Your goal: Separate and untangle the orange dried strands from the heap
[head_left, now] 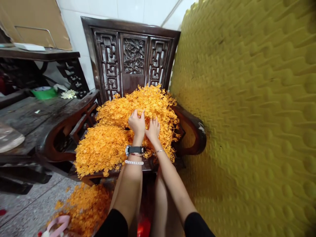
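Observation:
A large heap of orange, curly, plastic-looking flower pieces (103, 144) covers the seat of a dark carved wooden chair (134, 80). My left hand (137, 124), with a black-strapped watch and a white beaded bracelet at its wrist, is closed over the heap, thumb and fingers bent together. What lies in its grip is too small to make out. Just to its right, my right hand (153, 129) touches the heap with its fingers stretched forward. A thin bracelet circles that wrist.
A textured yellow mat (247, 115) stands along the right side. More orange pieces (86, 205) lie on the floor at lower left, beside a pink loop (58, 225). At left, a dark wooden bench (27, 115) holds a green container (43, 92).

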The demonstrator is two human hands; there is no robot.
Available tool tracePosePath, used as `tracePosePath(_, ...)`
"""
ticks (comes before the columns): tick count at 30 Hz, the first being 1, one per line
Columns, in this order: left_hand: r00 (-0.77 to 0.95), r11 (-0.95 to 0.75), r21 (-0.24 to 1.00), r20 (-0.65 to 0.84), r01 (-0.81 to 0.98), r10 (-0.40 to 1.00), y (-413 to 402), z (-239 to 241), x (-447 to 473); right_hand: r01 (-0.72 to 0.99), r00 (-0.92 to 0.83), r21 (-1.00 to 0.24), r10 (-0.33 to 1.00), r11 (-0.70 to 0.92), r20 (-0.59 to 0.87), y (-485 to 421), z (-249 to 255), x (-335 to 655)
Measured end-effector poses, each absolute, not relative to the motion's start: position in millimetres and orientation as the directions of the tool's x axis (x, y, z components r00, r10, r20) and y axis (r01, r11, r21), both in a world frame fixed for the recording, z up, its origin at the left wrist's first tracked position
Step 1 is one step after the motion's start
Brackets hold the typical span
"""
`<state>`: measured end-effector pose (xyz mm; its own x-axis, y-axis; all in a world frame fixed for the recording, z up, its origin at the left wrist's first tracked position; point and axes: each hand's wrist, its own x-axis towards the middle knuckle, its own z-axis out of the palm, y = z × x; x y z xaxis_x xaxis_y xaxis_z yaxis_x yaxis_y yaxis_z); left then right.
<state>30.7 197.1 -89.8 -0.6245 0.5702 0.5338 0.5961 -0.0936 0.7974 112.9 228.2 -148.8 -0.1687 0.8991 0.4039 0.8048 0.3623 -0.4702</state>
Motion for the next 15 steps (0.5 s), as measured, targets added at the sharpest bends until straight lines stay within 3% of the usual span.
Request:
tracePosePath(8, -0.448, -0.219, 0.722, 0.606, 0.656, 0.657, 194.2, -81.7, 10.1, 0.864, -0.205, -0.351, 0.89, 0.36, 0.408, 269.3, -156.5, 121.0)
tracePosePath(15, -0.336, -0.381, 0.647, 0.709, 0.661, 0.62, 184.3, -79.0, 12.3, 0.863, -0.175, -0.375, 0.897, 0.338, 0.405, 293.6, -153.2, 122.4)
